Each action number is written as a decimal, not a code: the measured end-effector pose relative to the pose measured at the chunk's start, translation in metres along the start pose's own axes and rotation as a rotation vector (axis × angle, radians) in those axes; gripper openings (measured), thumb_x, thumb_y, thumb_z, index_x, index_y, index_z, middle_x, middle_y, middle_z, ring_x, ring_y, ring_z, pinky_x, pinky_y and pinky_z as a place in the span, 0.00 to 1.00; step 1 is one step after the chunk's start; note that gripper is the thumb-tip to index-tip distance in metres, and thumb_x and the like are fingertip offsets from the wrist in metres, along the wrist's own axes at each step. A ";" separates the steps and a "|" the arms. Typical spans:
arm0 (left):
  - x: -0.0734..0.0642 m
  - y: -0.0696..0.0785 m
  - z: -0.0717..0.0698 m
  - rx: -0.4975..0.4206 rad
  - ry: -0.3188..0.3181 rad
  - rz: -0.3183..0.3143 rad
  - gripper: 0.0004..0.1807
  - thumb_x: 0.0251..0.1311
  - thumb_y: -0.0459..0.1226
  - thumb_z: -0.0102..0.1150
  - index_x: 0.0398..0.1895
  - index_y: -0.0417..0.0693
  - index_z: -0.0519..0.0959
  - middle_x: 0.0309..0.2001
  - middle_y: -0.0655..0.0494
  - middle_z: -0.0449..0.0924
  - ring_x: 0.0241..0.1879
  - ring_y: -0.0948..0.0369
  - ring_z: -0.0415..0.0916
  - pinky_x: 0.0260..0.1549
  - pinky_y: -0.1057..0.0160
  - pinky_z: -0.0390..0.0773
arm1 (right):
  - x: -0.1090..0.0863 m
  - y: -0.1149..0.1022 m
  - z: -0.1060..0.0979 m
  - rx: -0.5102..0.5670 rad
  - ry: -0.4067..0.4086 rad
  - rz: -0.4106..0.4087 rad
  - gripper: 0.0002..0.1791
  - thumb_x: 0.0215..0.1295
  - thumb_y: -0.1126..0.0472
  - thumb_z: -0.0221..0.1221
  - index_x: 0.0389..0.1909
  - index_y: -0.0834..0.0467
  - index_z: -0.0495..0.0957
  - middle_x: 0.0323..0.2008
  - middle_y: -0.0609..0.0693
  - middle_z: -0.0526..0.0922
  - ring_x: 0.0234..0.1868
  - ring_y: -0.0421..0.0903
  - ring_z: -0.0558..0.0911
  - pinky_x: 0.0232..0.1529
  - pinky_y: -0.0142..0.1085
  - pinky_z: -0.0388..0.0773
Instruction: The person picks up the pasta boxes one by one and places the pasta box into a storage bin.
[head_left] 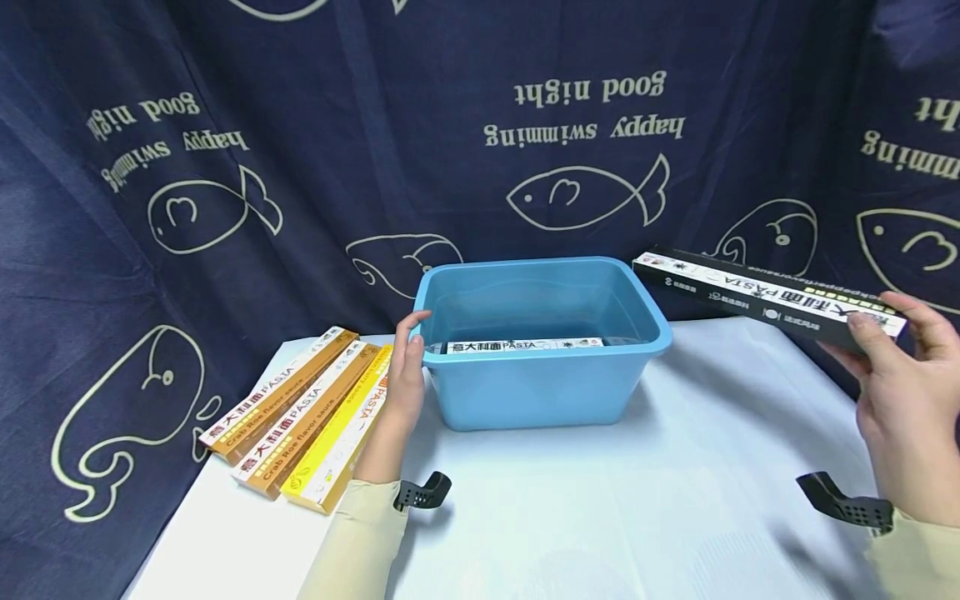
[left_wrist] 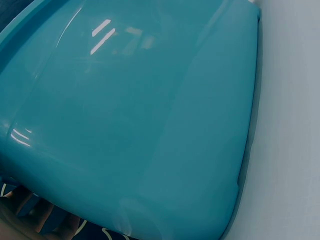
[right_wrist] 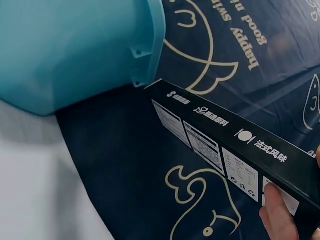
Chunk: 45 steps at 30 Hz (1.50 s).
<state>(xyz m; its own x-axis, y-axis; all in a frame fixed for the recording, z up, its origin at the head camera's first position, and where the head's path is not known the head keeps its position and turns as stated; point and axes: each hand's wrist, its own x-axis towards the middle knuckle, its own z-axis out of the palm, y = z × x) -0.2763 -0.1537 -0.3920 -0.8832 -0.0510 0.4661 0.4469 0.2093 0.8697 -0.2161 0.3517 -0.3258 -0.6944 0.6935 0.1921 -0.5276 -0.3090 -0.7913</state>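
Observation:
A blue plastic bin stands on the white table, and a black-and-white pasta box lies inside behind its front wall. My left hand grips the bin's left rim; in the left wrist view its fingers show at the lower left beside the bin wall. On the right, my right hand holds another black pasta box by its near end, thumb on the printed face. That box is raised above the table, its far end close to the bin's right rim. Its dark side panels show in the right wrist view.
Left of the bin lie two orange-brown pasta boxes and a yellow one, side by side and slanted. A dark blue curtain with fish drawings hangs behind the table. Each wrist wears a black strap mount.

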 end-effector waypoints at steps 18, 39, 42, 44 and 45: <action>-0.001 0.002 0.000 0.009 -0.002 -0.024 0.28 0.70 0.54 0.30 0.71 0.62 0.62 0.78 0.56 0.53 0.77 0.53 0.50 0.73 0.36 0.50 | -0.001 -0.005 0.014 0.085 -0.057 -0.022 0.27 0.55 0.83 0.62 0.56 0.62 0.79 0.58 0.46 0.68 0.54 0.45 0.81 0.27 0.33 0.84; 0.001 -0.001 -0.001 0.019 0.008 -0.013 0.28 0.70 0.53 0.30 0.71 0.61 0.62 0.77 0.55 0.55 0.76 0.54 0.51 0.73 0.37 0.50 | -0.014 0.009 0.034 0.074 -0.321 0.027 0.28 0.57 0.81 0.62 0.60 0.65 0.77 0.54 0.51 0.70 0.49 0.43 0.84 0.32 0.37 0.85; 0.001 -0.001 0.000 0.018 0.004 -0.009 0.29 0.70 0.53 0.30 0.71 0.61 0.62 0.77 0.55 0.54 0.76 0.53 0.51 0.73 0.37 0.50 | -0.017 0.012 0.036 0.054 -0.348 0.027 0.28 0.57 0.80 0.63 0.60 0.65 0.76 0.54 0.51 0.70 0.48 0.43 0.84 0.33 0.37 0.85; 0.000 -0.001 0.000 0.018 0.006 -0.010 0.28 0.70 0.53 0.30 0.71 0.61 0.62 0.77 0.55 0.54 0.76 0.53 0.51 0.73 0.37 0.50 | -0.019 0.014 0.038 0.047 -0.356 0.027 0.28 0.56 0.79 0.64 0.60 0.65 0.76 0.54 0.51 0.70 0.48 0.43 0.84 0.33 0.37 0.85; 0.000 -0.001 0.000 0.017 0.007 -0.012 0.28 0.70 0.54 0.30 0.71 0.61 0.62 0.77 0.55 0.54 0.76 0.53 0.51 0.73 0.37 0.50 | -0.020 0.015 0.040 0.042 -0.359 0.029 0.28 0.56 0.79 0.64 0.60 0.65 0.76 0.54 0.51 0.70 0.48 0.43 0.84 0.34 0.37 0.85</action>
<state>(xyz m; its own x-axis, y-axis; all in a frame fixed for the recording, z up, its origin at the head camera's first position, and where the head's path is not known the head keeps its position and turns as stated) -0.2768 -0.1538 -0.3933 -0.8876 -0.0604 0.4566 0.4335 0.2253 0.8725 -0.2296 0.3074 -0.3187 -0.8329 0.4138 0.3674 -0.5197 -0.3570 -0.7762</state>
